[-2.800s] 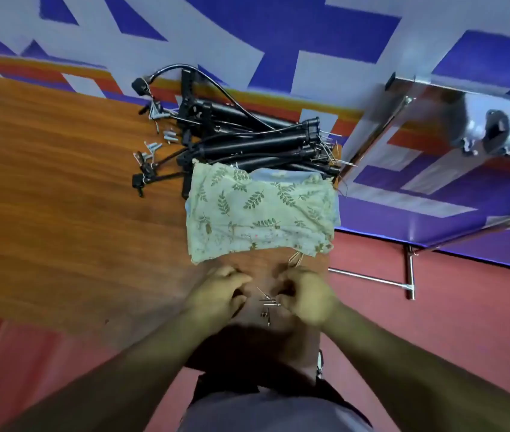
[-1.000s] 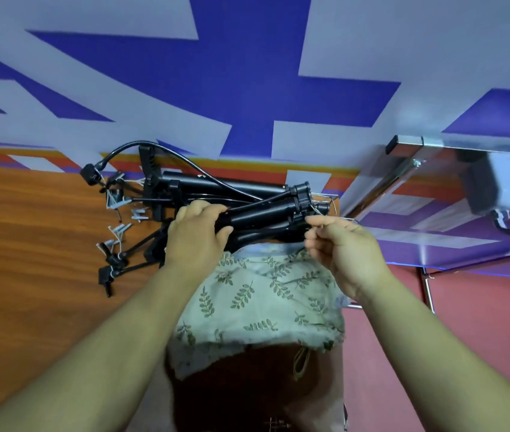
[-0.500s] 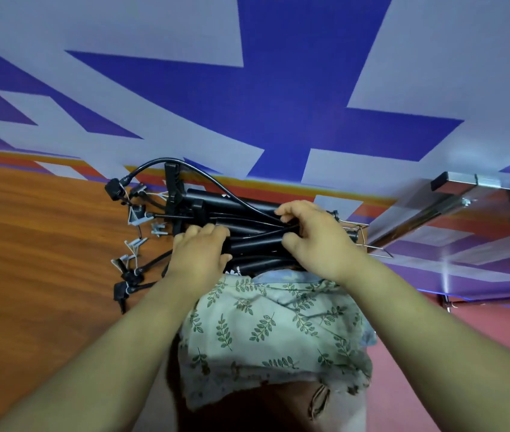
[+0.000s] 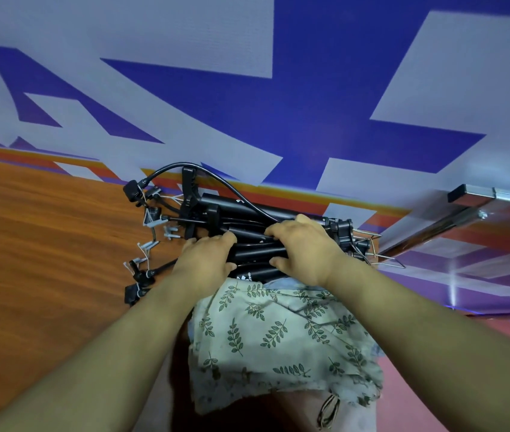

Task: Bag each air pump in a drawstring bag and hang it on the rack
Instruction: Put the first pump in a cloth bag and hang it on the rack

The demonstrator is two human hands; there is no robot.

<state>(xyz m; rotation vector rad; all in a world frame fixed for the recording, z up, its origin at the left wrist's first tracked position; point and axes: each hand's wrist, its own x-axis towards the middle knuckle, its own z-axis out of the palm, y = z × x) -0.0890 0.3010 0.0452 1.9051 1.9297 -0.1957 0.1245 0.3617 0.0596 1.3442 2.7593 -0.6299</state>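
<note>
Right hand (image 4: 305, 249) reached seemingly unbagged pumps (image 4: 241, 210).

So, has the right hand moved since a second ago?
Yes. The right hand shifted left along the pump pile, from its right end onto the middle barrels.

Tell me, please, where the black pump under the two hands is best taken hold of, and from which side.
Take the pump by the middle of its barrel, from above on the near side. The barrel lies level, smooth and round. The hose and handles crowd the left end, and the wire feet stick out at the right.
</note>
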